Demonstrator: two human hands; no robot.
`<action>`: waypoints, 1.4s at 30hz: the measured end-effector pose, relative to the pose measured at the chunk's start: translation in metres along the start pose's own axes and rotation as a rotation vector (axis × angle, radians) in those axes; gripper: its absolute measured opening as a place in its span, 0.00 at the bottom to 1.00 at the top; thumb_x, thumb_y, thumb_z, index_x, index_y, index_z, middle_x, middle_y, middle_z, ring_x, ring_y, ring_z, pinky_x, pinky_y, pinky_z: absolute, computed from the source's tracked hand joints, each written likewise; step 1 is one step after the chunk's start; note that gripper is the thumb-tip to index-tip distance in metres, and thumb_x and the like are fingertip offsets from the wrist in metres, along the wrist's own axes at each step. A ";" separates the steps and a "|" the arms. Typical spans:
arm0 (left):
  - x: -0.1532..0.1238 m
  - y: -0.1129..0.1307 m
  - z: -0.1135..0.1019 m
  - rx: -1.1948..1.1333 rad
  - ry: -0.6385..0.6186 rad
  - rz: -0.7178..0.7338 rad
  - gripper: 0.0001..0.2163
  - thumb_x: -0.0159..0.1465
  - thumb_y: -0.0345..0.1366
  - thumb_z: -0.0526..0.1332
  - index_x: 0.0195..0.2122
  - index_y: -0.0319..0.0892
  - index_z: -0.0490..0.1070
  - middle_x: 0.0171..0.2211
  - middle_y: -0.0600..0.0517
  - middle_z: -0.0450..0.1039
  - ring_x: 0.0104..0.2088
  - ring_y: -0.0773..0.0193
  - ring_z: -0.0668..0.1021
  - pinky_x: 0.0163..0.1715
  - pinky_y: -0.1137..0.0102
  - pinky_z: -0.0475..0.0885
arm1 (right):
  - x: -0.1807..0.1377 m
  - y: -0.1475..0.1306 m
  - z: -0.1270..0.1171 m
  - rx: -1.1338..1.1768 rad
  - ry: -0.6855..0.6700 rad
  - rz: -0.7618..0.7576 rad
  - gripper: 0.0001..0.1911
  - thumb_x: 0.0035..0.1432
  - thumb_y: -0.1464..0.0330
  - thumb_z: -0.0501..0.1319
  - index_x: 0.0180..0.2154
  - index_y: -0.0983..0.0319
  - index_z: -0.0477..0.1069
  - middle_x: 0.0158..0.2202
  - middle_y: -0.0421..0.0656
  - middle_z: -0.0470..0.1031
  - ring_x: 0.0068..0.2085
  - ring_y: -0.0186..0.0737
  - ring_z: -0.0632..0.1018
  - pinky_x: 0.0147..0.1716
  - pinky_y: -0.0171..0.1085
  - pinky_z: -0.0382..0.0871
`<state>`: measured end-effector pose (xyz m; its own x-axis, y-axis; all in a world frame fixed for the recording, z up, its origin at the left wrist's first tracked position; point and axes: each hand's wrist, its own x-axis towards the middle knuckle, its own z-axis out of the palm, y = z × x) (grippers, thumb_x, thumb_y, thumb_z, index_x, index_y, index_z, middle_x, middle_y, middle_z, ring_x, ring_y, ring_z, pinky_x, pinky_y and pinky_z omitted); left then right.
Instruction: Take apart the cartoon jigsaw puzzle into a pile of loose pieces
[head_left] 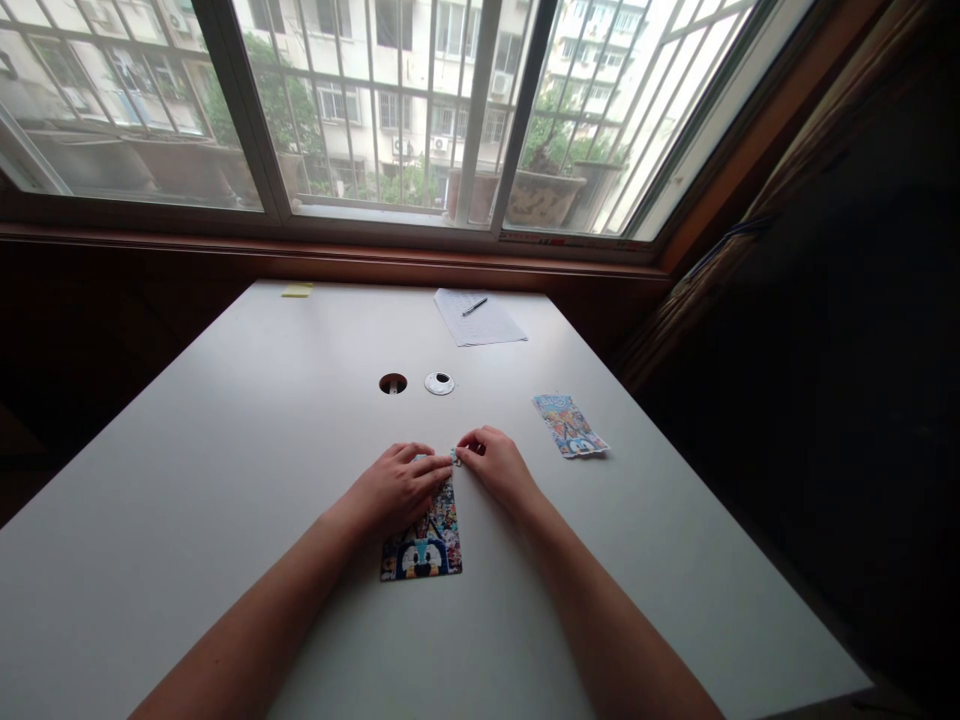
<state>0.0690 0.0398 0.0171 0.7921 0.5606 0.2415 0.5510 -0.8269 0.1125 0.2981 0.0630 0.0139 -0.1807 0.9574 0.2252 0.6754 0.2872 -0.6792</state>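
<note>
A small colourful jigsaw puzzle (pixel 422 545) with a blue cartoon figure lies on the white table (pixel 225 450) in front of me. My left hand (pixel 397 487) rests flat on its upper part, fingers stretched toward the top right corner. My right hand (pixel 491 462) is closed in a pinch at that same corner, holding a small puzzle piece (pixel 455 456) against the puzzle's edge. The fingertips of both hands nearly meet there.
A torn colourful packet (pixel 570 425) lies to the right. Further back are a cable hole (pixel 392 383), its white cap (pixel 439 383), a sheet of paper (pixel 480 318) with a pen (pixel 474 307), and a yellow sticky note (pixel 297 290). A window is behind, a curtain at right.
</note>
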 end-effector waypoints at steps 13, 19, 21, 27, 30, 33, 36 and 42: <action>0.000 -0.004 -0.001 -0.093 0.086 -0.049 0.21 0.66 0.31 0.58 0.60 0.47 0.68 0.60 0.49 0.69 0.57 0.54 0.69 0.58 0.57 0.68 | -0.008 0.005 -0.009 0.035 -0.018 -0.063 0.06 0.62 0.69 0.62 0.36 0.59 0.78 0.35 0.42 0.78 0.39 0.39 0.76 0.42 0.37 0.69; 0.000 -0.012 0.002 -0.198 0.169 -0.114 0.21 0.68 0.30 0.56 0.63 0.47 0.65 0.61 0.50 0.69 0.58 0.56 0.68 0.61 0.57 0.68 | -0.011 0.003 -0.011 -0.003 -0.044 -0.132 0.05 0.61 0.71 0.62 0.35 0.59 0.78 0.35 0.42 0.77 0.39 0.39 0.76 0.42 0.36 0.69; 0.001 -0.014 0.005 -0.181 0.169 -0.118 0.22 0.69 0.31 0.56 0.64 0.48 0.65 0.62 0.50 0.68 0.59 0.56 0.67 0.60 0.56 0.68 | -0.010 0.003 -0.010 -0.007 -0.024 -0.121 0.05 0.62 0.71 0.62 0.35 0.60 0.78 0.35 0.42 0.77 0.39 0.39 0.76 0.42 0.36 0.69; 0.008 -0.014 0.010 -0.058 0.110 -0.164 0.19 0.73 0.39 0.51 0.63 0.49 0.67 0.61 0.51 0.70 0.62 0.53 0.65 0.57 0.56 0.67 | -0.008 0.006 -0.008 -0.008 0.012 -0.101 0.06 0.63 0.70 0.61 0.36 0.60 0.77 0.35 0.42 0.78 0.38 0.39 0.76 0.41 0.36 0.69; 0.009 -0.016 0.010 -0.024 0.120 -0.232 0.18 0.74 0.40 0.49 0.61 0.48 0.69 0.60 0.52 0.72 0.62 0.53 0.65 0.57 0.56 0.66 | -0.008 0.006 -0.007 -0.008 0.017 -0.104 0.06 0.63 0.70 0.61 0.35 0.60 0.77 0.34 0.42 0.78 0.38 0.39 0.76 0.41 0.36 0.68; 0.007 -0.021 0.009 -0.004 0.151 -0.285 0.18 0.74 0.40 0.49 0.60 0.47 0.71 0.59 0.52 0.73 0.62 0.53 0.65 0.58 0.56 0.65 | -0.009 0.006 -0.007 -0.007 0.018 -0.109 0.06 0.63 0.70 0.61 0.35 0.60 0.77 0.35 0.42 0.78 0.39 0.39 0.76 0.42 0.36 0.68; 0.002 -0.028 0.006 0.038 0.182 -0.313 0.17 0.74 0.40 0.50 0.59 0.45 0.72 0.57 0.51 0.74 0.60 0.53 0.66 0.58 0.56 0.66 | -0.010 0.006 -0.007 -0.003 0.017 -0.114 0.06 0.63 0.70 0.61 0.35 0.60 0.77 0.35 0.42 0.78 0.39 0.39 0.76 0.43 0.36 0.68; -0.012 -0.037 -0.001 0.123 0.243 -0.323 0.15 0.72 0.37 0.53 0.53 0.43 0.75 0.52 0.47 0.76 0.57 0.52 0.69 0.55 0.54 0.68 | -0.010 0.006 -0.007 0.011 0.011 -0.119 0.06 0.64 0.70 0.61 0.36 0.60 0.77 0.36 0.42 0.78 0.39 0.39 0.76 0.43 0.36 0.68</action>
<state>0.0389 0.0633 0.0105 0.4964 0.7515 0.4345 0.7999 -0.5905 0.1075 0.3093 0.0552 0.0129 -0.2515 0.9162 0.3120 0.6420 0.3992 -0.6546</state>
